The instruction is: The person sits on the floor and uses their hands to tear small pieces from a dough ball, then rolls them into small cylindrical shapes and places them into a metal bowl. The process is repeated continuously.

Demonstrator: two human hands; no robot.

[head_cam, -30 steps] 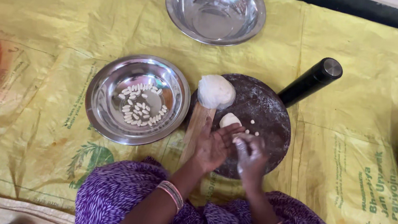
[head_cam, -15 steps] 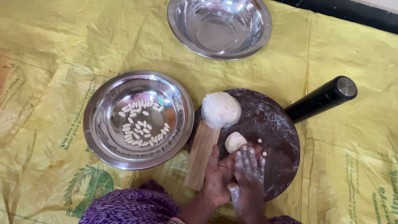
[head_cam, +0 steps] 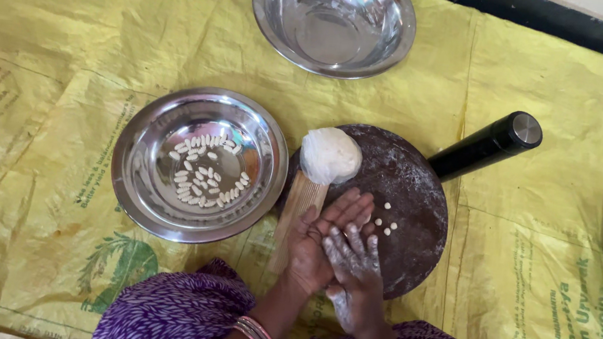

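Two hands work together over our lap. Far to the left of them sits the shallow round steel plate [head_cam: 198,164] with many small white dough pellets [head_cam: 203,173]. Our left hand [head_cam: 323,245] lies flat and open, palm up, beside the ribbed wooden strip [head_cam: 298,211]. Our floured right hand [head_cam: 352,271] presses across it; the small dough piece seen a moment ago beside them is gone, probably now rolled between the palms, though hidden. Just above rests the white dough ball [head_cam: 330,155] on the dark round pan [head_cam: 408,206]; a few pellets [head_cam: 385,224] lie right of the fingers.
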